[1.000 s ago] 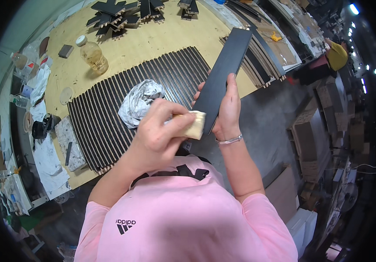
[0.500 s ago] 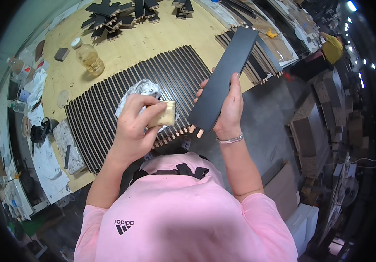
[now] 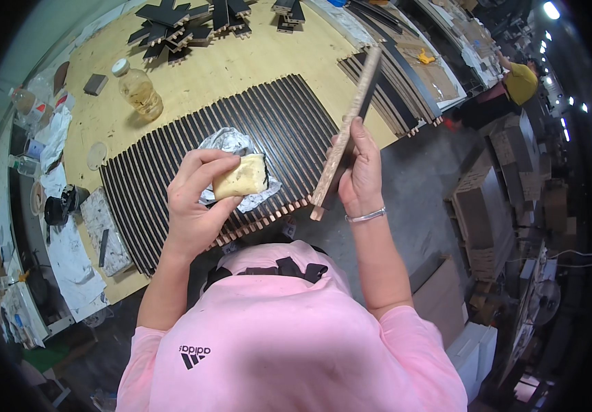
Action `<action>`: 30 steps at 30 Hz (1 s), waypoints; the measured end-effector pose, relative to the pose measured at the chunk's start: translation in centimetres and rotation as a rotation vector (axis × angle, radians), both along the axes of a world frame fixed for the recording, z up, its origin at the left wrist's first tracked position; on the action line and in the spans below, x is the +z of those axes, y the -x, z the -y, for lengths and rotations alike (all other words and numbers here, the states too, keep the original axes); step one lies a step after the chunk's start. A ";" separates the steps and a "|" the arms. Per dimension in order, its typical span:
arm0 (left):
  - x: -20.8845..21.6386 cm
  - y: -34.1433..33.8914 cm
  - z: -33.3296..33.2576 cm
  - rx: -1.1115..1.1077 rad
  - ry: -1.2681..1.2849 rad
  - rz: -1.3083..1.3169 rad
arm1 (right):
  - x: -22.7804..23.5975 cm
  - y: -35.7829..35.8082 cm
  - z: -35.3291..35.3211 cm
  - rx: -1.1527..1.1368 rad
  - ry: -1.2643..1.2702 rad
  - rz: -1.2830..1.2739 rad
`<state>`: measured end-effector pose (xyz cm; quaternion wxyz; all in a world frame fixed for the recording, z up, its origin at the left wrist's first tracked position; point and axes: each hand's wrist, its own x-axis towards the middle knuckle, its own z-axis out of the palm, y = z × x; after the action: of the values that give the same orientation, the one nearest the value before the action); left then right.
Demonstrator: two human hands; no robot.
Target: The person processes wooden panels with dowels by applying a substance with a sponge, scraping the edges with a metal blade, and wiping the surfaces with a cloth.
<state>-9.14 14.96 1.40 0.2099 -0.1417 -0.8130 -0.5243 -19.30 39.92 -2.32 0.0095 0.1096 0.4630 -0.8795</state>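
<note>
My left hand pinches a pale yellow sponge with a dark-stained edge. It is held over a crumpled, stained plastic sheet that lies on a row of black slats set on edge side by side. On the right, my right hand grips a black wooden board with dowel pegs at its lower end. The board's bare, light-wood edge faces up, and its black face is mostly turned away. Sponge and board are apart.
A bottle of yellowish liquid stands on the wooden table, behind the slats. Black pieces with pegs are piled at the far side. More boards lie at the right edge. A person in yellow is far right.
My right hand has rolled the board from its broad black face to its narrow bare edge. The left hand with the sponge has shifted slightly left, showing more of the sponge.
</note>
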 end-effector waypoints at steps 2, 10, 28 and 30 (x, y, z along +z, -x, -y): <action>-0.1 -0.1 0.0 -0.011 -0.030 0.015 | 0.8 -0.4 0.2 0.001 -0.034 0.006; 0.4 -0.1 -1.9 -0.129 0.002 -0.043 | 3.0 -0.4 1.1 0.262 0.401 0.090; 1.6 0.8 -3.9 -0.171 0.117 -0.129 | 2.5 0.0 2.5 0.228 0.422 0.004; 2.6 0.8 -4.7 -0.256 0.061 -0.225 | 2.1 0.1 2.6 0.249 0.454 0.012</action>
<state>-9.95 19.65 3.95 0.2266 -0.3081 -0.7753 -0.5025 -19.41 37.27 -0.21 0.1448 0.0518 0.2637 -0.9523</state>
